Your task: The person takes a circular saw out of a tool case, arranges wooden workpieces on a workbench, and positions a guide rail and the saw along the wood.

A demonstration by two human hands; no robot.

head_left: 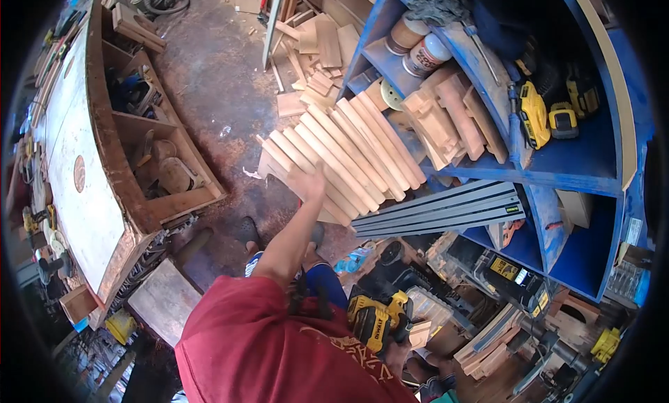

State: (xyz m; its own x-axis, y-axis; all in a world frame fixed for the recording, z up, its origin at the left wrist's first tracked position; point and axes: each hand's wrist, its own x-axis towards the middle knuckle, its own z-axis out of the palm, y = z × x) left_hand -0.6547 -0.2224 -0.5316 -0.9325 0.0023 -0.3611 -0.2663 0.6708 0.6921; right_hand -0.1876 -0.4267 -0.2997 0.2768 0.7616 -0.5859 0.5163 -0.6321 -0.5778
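Observation:
Light wooden strips point(348, 149) lie side by side in a slanted row on a board near the middle of the view. My left hand point(306, 183) reaches over the left part of this row, resting on or just above the strips with its fingers apart. Low in the view, close to the red shirt, is a yellow and black drill point(373, 323). My right hand point(397, 354) is around its lower part; most of the fingers are hidden. A small wood piece point(419, 335) shows beside that hand.
A blue shelf point(481, 176) with wood pieces, jars and yellow batteries stands at the right. Below the strips lies a long metal rail point(439, 211). A white-topped bench point(73, 145) is at the left. Wood offcuts point(324, 44) lie behind, and tool cases point(488, 270) at lower right.

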